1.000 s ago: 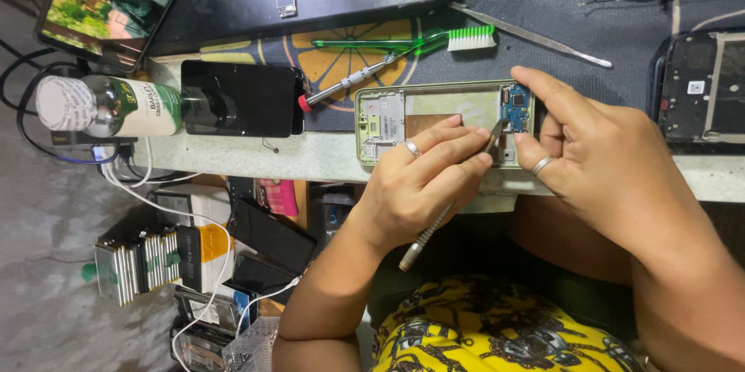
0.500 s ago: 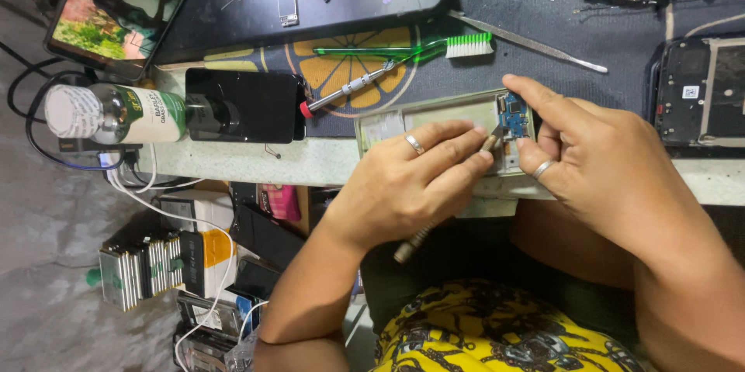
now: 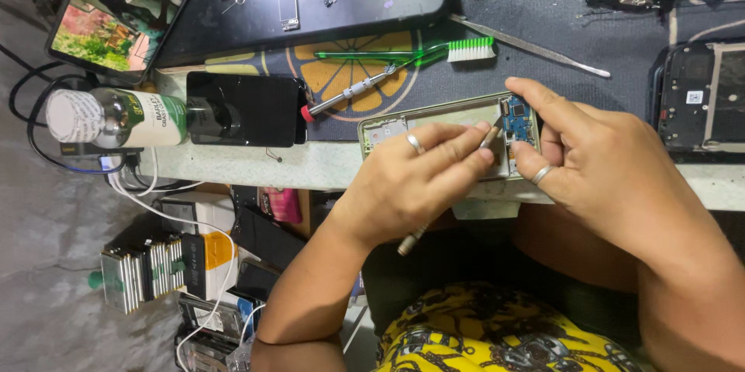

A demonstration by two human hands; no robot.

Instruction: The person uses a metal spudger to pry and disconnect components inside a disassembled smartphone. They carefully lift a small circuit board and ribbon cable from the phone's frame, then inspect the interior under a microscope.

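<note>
Opened phone frame, pale green rim, small blue circuit board exposed.

An opened phone frame, pale green-edged, lies flat under both hands, its small blue circuit board exposed between the fingertips. A slim metal screwdriver slants through the left hand, tip touching beside the board.
</note>
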